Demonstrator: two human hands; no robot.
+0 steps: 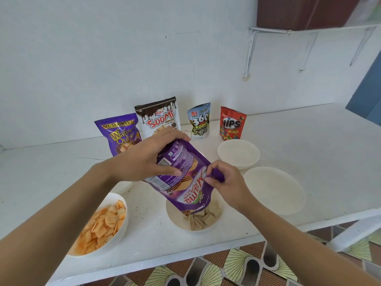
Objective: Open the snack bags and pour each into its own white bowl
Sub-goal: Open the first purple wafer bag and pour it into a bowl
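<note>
Head view, purple wafer bag (181, 178) upturned, open

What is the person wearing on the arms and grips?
Nothing shows: the left arm and right arm are bare, no sleeves in view. The left grip and right grip carry no gloves, rings, watch or bands that I can see.
</note>
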